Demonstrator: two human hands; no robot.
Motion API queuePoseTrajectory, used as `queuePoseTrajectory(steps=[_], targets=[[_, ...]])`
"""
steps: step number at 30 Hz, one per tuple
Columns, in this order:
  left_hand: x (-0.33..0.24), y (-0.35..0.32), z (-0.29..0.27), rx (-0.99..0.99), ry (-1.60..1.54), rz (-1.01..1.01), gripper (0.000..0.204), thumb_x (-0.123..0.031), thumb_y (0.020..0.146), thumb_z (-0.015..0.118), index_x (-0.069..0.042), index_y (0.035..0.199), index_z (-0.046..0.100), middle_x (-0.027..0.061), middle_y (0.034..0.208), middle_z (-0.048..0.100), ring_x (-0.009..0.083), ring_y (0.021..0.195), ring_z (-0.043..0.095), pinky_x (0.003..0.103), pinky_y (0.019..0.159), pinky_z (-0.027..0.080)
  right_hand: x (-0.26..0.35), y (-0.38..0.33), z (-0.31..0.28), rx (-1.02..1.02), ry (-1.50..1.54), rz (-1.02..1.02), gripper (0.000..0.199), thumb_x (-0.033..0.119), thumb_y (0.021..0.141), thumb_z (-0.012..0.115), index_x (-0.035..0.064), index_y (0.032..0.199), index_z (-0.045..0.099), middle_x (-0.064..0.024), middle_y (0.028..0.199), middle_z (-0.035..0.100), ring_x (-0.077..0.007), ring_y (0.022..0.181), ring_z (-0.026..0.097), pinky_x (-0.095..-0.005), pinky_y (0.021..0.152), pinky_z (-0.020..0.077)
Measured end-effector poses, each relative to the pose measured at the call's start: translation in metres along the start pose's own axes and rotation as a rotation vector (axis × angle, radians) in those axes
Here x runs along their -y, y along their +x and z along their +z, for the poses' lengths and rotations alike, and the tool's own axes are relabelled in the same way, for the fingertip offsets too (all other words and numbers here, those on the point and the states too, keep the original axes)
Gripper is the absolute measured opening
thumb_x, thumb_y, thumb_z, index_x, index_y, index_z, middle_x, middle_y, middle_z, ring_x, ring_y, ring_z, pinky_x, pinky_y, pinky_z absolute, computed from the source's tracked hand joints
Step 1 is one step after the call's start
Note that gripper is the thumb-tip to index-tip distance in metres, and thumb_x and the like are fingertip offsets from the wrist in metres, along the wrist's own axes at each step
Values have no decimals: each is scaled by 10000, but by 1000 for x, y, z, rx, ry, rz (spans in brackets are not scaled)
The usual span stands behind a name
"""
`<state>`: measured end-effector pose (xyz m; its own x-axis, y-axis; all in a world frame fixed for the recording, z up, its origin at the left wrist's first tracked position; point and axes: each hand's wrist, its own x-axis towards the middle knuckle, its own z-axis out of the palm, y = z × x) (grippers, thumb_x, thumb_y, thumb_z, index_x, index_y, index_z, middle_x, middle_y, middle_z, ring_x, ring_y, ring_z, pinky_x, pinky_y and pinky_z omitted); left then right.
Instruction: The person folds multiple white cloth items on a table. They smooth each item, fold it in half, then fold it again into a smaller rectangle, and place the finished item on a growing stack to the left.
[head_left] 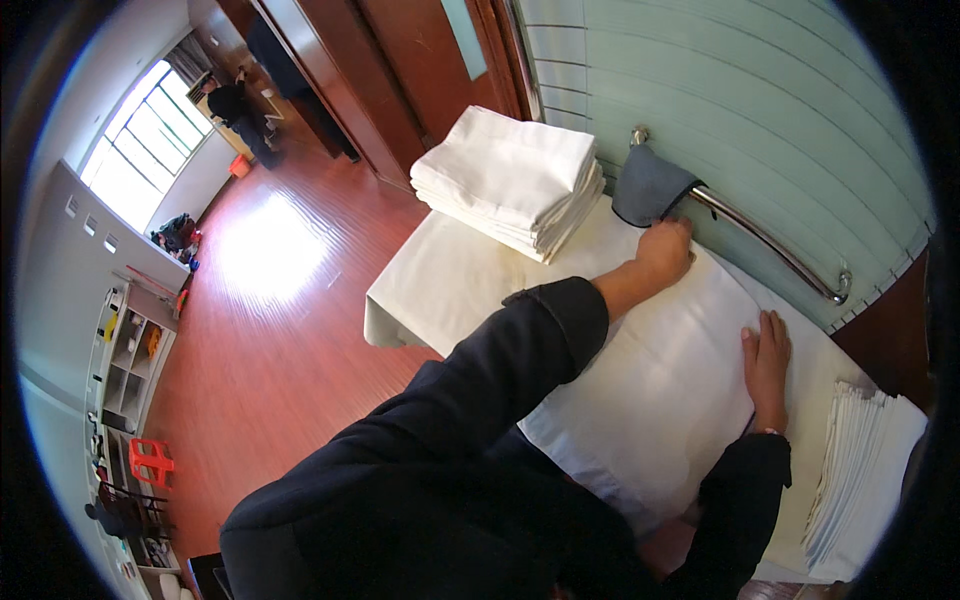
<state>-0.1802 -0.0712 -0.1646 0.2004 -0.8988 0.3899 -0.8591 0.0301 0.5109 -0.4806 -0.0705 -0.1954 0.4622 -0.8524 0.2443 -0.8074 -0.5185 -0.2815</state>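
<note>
A large white cloth [650, 390] lies spread over the cream-covered table [440, 270] before me, its near end hanging down by my body. At its far corner my left hand [665, 254] is closed, fingers curled on the cloth; the fingertips are hidden. The hand is right beside a dark grey cloth [650, 185] draped over a metal rail. My right hand [768, 365] lies open and flat along the right edge of the white cloth, fingers stretched away from me. A neat stack of folded white cloths [510, 175] stands at the table's far left.
Another pile of folded white cloths [865, 475] lies at the right end. The metal rail [770, 240] runs along the pale green wall behind the table. To the left is a reddish wood floor [300, 370] with shelves [130, 360], a red stool [150, 462] and a distant person [238, 110].
</note>
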Motion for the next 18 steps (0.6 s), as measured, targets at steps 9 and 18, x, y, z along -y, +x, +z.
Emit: queuePoseTrajectory(steps=[9,18], targets=[[13,5,15,87,-52,-188,466,-197,745,786,18,1121,614,281,1070,705,443,1043,692,522,879,578,-6,-6,0,-81,20,-47,547,320,1043,591,-32,1455,518,-274,1536,469,-450,1443,402,-541,1206,289],[29,12,-19,277,49,-111,384,-363,810,771,5,918,766,254,955,735,401,919,724,475,844,573,-3,-3,6,-130,-3,-22,570,426,1024,580,-2,1400,566,-217,1516,502,-391,1447,405,-560,1179,301]])
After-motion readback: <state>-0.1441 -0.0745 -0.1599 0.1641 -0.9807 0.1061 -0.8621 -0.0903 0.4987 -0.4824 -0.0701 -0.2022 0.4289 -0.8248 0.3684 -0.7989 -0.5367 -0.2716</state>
